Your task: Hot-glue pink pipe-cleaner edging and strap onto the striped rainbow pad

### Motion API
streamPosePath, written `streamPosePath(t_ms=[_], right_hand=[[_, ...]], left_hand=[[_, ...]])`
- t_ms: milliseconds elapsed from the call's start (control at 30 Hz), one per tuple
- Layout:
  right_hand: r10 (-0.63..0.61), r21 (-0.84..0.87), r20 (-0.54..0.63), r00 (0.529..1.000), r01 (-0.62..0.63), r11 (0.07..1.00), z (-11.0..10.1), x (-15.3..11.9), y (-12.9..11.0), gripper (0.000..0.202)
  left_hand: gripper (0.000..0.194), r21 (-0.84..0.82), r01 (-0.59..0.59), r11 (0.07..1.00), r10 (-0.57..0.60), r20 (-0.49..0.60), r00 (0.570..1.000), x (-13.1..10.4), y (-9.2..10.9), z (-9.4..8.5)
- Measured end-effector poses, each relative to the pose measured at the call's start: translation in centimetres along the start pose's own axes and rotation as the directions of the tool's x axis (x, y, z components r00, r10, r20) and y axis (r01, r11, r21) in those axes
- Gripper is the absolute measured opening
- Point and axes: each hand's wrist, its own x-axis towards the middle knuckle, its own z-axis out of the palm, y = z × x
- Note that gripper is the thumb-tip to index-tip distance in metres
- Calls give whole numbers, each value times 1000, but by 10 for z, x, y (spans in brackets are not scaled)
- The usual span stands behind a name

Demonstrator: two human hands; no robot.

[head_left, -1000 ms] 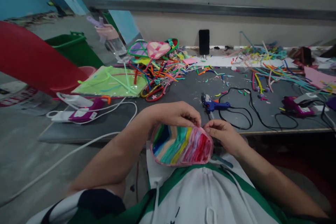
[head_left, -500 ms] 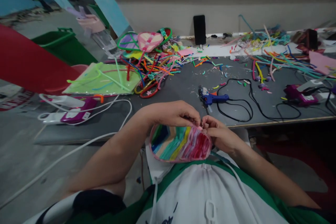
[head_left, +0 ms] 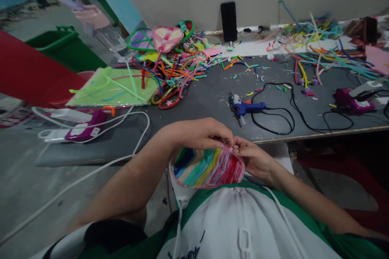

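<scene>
A rounded craft panel point(head_left: 208, 168) with slanted stripes of blue, teal, yellow, pink and red and a pink edging lies against the lap, below the table's front edge. My left hand point(head_left: 209, 133) comes over its top edge from the left, fingers pinched on the pink rim near the upper right. From the right, my right hand point(head_left: 253, 156) pinches the same spot, its fingertips touching those of the left. Any small piece between the fingertips is too hidden to make out.
On the grey table point(head_left: 194, 109) lie a blue glue gun point(head_left: 249, 108) with a black cord, scissors point(head_left: 170, 99), a heap of coloured pipe cleaners point(head_left: 179, 66), a green packet point(head_left: 114, 85) and purple power sockets point(head_left: 86, 125). A phone point(head_left: 229, 21) leans at the wall.
The view has shifted slightly, so the table things appear a little higher. My right fingertips have closed in on the rim beside my left fingers; the panel has barely moved.
</scene>
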Motion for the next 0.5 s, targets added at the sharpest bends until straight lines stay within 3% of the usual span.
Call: streamPosePath(t_ms=[300,500], right_hand=[[13,42,50,999,-16,999,-6,5,8,25],[-94,41,-52,994,96,995,-2,4,4,25]], left_hand=[[23,-3,13,1000,-13,10,1000,1,-4,3],[26,14,34,999,-33,-55,998,2,-5,1]])
